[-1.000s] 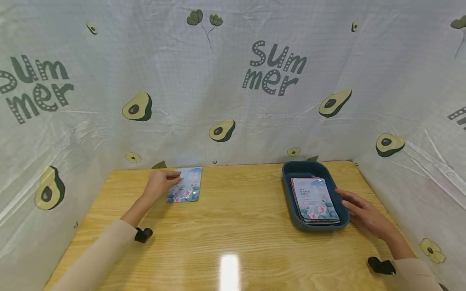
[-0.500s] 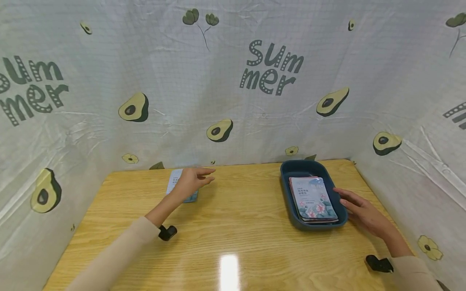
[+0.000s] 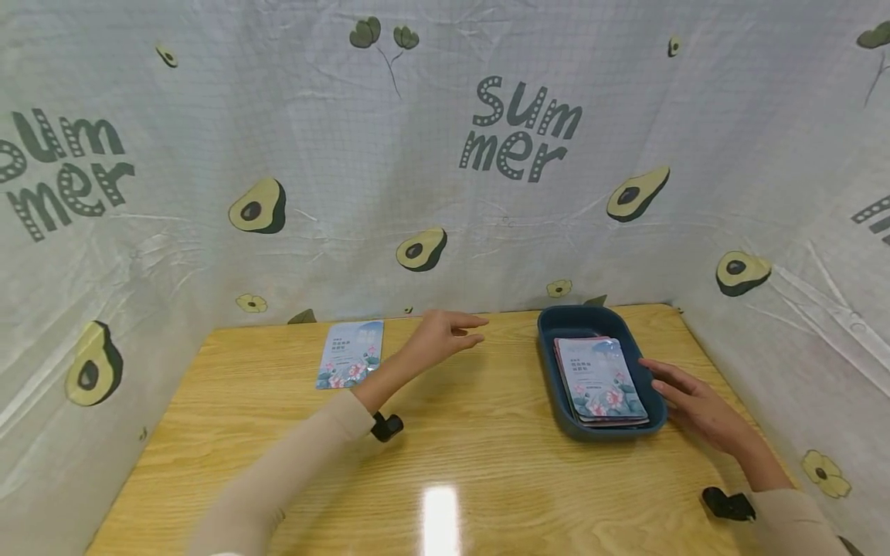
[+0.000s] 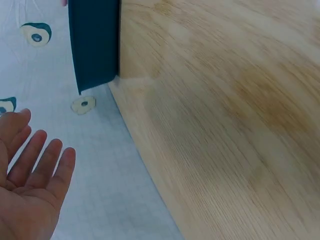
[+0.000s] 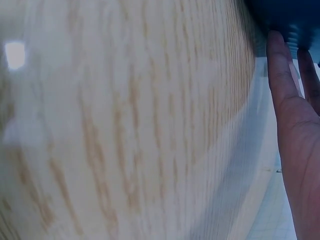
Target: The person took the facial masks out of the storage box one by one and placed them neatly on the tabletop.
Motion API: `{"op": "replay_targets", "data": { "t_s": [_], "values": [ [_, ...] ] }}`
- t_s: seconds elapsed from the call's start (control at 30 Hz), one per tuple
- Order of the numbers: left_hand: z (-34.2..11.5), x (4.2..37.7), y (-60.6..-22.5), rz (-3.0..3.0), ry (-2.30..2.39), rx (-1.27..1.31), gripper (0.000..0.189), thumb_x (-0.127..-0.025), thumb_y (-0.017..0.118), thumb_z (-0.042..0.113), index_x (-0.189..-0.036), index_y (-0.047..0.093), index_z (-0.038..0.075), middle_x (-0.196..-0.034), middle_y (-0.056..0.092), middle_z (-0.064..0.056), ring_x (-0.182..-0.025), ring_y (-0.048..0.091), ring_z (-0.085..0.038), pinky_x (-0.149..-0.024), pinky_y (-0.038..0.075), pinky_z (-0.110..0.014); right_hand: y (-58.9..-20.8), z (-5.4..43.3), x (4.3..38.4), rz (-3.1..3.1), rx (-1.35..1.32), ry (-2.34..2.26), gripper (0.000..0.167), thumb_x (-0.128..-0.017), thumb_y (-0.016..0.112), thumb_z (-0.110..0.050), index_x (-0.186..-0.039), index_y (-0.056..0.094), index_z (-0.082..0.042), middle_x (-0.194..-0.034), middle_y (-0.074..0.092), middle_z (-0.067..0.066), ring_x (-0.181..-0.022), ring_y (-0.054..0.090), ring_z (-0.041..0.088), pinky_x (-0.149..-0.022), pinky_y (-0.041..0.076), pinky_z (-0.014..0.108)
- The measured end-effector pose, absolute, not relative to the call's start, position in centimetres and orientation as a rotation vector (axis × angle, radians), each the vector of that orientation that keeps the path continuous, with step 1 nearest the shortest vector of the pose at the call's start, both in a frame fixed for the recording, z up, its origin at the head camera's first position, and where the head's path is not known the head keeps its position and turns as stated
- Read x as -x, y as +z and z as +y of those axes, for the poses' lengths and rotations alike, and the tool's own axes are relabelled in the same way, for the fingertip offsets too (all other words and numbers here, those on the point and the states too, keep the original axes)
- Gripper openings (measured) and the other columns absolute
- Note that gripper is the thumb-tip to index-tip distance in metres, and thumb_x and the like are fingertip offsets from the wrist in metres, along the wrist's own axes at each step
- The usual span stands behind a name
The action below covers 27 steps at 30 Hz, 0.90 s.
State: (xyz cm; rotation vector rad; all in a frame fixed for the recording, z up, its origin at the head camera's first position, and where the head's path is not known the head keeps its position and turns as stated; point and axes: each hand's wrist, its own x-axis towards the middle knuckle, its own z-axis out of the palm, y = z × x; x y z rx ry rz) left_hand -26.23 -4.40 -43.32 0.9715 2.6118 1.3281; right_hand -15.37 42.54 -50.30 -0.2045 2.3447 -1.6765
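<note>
My left hand (image 3: 439, 337) hovers over the middle of the table, its fingers loosely extended and nothing in them; the left wrist view shows its bare palm. Behind it at the left lies a flat sachet (image 3: 348, 351) printed with pink lotus flowers. A dark blue bin (image 3: 560, 423) stands at the right and holds a stack of similar sachets (image 3: 603, 378). My right hand (image 3: 698, 405) rests at the bin's right side, its fingertips against the outer wall, as the right wrist view also shows with the fingers by the blue bin (image 5: 287, 17).
The wooden table (image 3: 480, 448) meets a white patterned cloth (image 3: 348, 262) hung behind it and at both sides. Black wrist cameras sit on both arms. A bright light reflection lies near the table's front.
My left hand has moved right, from over the flat sachet to mid-table. The sachet stays where it was and shows fully again. My right hand and the bin have stayed put.
</note>
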Motion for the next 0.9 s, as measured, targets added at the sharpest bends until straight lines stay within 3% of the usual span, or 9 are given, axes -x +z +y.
{"op": "replay_targets", "data": {
  "t_s": [0.27,0.37,0.43,0.5,0.53,0.63,0.73,0.83,0.9],
  "values": [
    [0.4,27.1,-43.2,2.560,1.252,-1.122,0.033,-0.096,0.073,0.021,-0.128,0.073,0.015,-0.128,0.071,-0.005,-0.112,0.069,-0.025,-0.095,0.057,-0.032,-50.1,42.4,15.4,2.336,0.219,-1.675,0.054,-0.111,0.045,-0.027,-0.160,0.030,-0.010,-0.161,0.027,0.007,-0.123,0.040,-0.016,-0.094,0.046,0.013],
    [2.5,27.3,-43.1,2.565,1.213,-1.160,0.032,-0.097,0.073,0.021,-0.128,0.073,0.018,-0.127,0.071,-0.004,-0.085,0.069,-0.013,-0.083,0.055,-0.023,-50.0,42.4,15.3,2.342,0.213,-1.666,0.054,-0.111,0.045,-0.026,-0.161,0.030,-0.010,-0.163,0.023,0.014,-0.122,0.039,-0.016,-0.094,0.046,0.013],
    [3.9,27.4,-42.8,2.565,1.179,-1.193,0.032,-0.097,0.073,0.024,-0.129,0.073,0.020,-0.127,0.071,-0.004,-0.063,0.052,-0.006,-0.068,0.047,-0.018,-49.9,42.5,15.3,2.345,0.207,-1.664,0.054,-0.111,0.045,-0.026,-0.160,0.030,-0.010,-0.163,0.022,0.016,-0.122,0.040,-0.016,-0.094,0.047,0.014],
    [5.4,27.5,-42.7,2.553,1.150,-1.242,0.033,-0.097,0.072,0.025,-0.130,0.072,0.020,-0.122,0.073,-0.004,-0.054,0.034,-0.006,-0.058,0.035,-0.020,-49.8,42.5,15.2,2.351,0.201,-1.658,0.055,-0.111,0.045,-0.027,-0.160,0.030,-0.010,-0.163,0.022,0.018,-0.122,0.040,-0.016,-0.093,0.047,0.014],
    [6.0,27.6,-42.6,2.545,1.128,-1.267,0.034,-0.097,0.072,0.025,-0.130,0.072,0.020,-0.120,0.074,-0.003,-0.054,0.032,-0.006,-0.056,0.032,-0.020,-49.8,42.5,15.2,2.352,0.201,-1.656,0.055,-0.111,0.046,-0.027,-0.160,0.030,-0.010,-0.163,0.021,0.019,-0.122,0.040,-0.015,-0.094,0.047,0.014],
    [7.9,28.0,-42.4,2.524,1.028,-1.354,0.036,-0.098,0.070,0.026,-0.133,0.070,0.018,-0.122,0.073,-0.001,-0.060,0.043,-0.010,-0.057,0.033,-0.019,-49.8,42.5,15.3,2.362,0.203,-1.642,0.055,-0.111,0.046,-0.029,-0.160,0.030,-0.011,-0.164,0.018,0.023,-0.123,0.038,-0.014,-0.095,0.046,0.013],
    [9.5,28.3,-42.3,2.513,0.885,-1.434,0.038,-0.100,0.068,0.029,-0.136,0.068,0.020,-0.132,0.069,0.004,-0.088,0.061,-0.007,-0.071,0.041,-0.014,-49.9,42.6,15.3,2.366,0.203,-1.635,0.055,-0.111,0.046,-0.029,-0.161,0.031,-0.012,-0.164,0.016,0.025,-0.124,0.036,-0.014,-0.095,0.045,0.012],
    [10.9,28.5,-42.4,2.496,0.803,-1.470,0.040,-0.100,0.068,0.031,-0.138,0.066,0.021,-0.137,0.065,0.006,-0.115,0.060,-0.004,-0.084,0.042,-0.011,-50.1,42.6,15.4,2.356,0.201,-1.644,0.055,-0.111,0.046,-0.029,-0.161,0.030,-0.012,-0.164,0.017,0.023,-0.123,0.038,-0.015,-0.095,0.046,0.013],
    [11.6,28.6,-42.5,2.481,0.812,-1.457,0.040,-0.100,0.068,0.030,-0.138,0.066,0.021,-0.137,0.065,0.005,-0.112,0.061,-0.005,-0.082,0.042,-0.010,-50.1,42.6,15.5,2.346,0.204,-1.651,0.055,-0.111,0.046,-0.029,-0.161,0.030,-0.011,-0.164,0.019,0.020,-0.122,0.040,-0.015,-0.095,0.046,0.014]
  ]
}}
